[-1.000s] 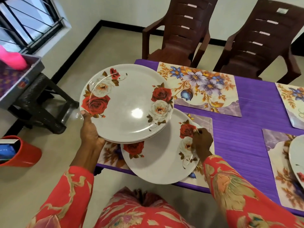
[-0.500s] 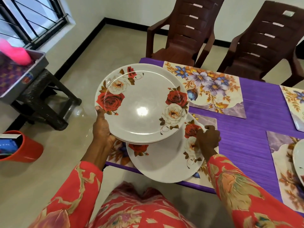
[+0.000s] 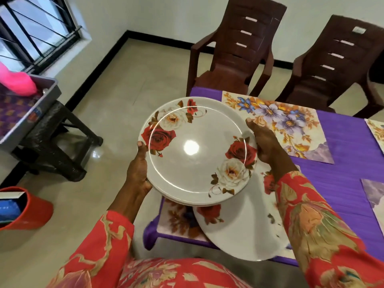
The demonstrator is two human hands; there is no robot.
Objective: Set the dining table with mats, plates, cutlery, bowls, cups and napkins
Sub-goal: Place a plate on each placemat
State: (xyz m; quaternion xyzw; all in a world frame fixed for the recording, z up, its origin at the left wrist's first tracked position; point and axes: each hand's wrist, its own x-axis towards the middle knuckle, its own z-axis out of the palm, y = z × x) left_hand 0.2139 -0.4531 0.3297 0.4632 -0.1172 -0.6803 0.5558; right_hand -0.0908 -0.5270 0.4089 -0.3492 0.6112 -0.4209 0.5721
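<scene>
right hand now joins left hand gripping plate stack | face-up (perhaps three)

Left hand and right hand raised, fingers curled in a grip.

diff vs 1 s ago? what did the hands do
The right hand let go of the plate on the mat and rose to grip the right rim of the plate stack. That stack, held up earlier by the left hand alone, is now gripped on both sides. Unchanged: the left hand's grip, the set plate on the near mat, the far flowered mat.
</scene>
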